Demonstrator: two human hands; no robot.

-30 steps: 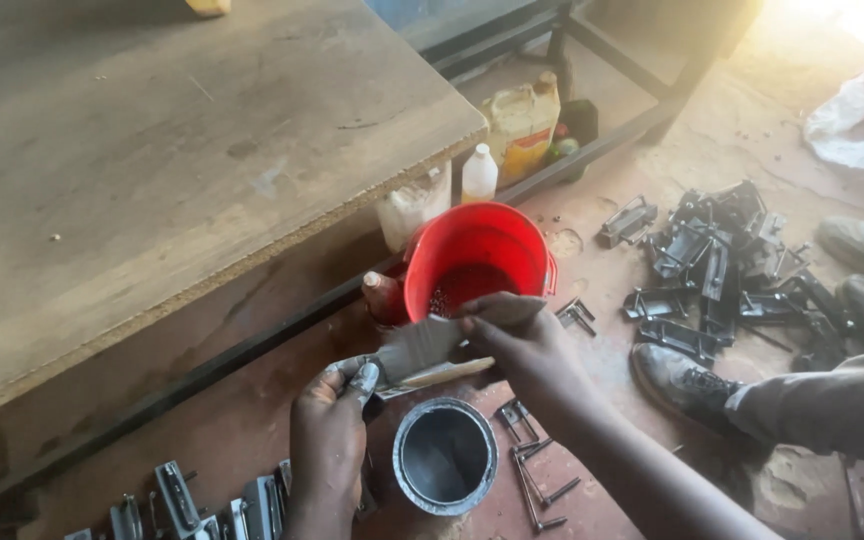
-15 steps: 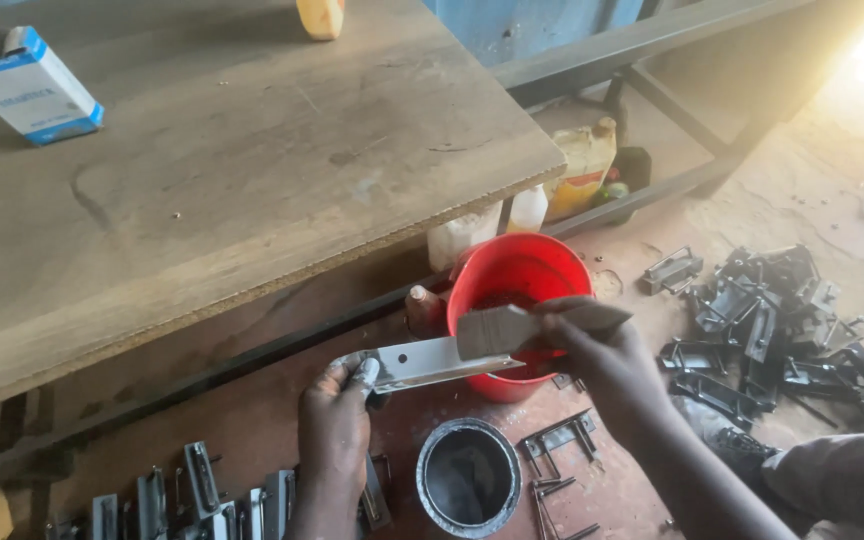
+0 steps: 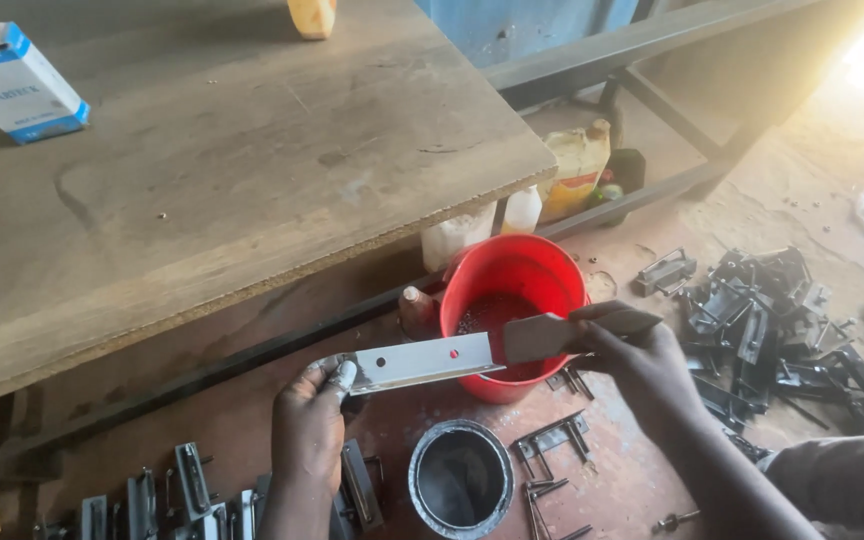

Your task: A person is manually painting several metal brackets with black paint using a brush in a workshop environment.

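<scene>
Metal bar, one, spans above the red bucket: left hand pinches its near end, right hand presses one grey pad onto its bucket end.

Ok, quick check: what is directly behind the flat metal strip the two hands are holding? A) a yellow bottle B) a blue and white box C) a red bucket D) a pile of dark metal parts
C: the metal strip, held by the left hand and the right hand, crosses in front of the red bucket on the floor.
</scene>
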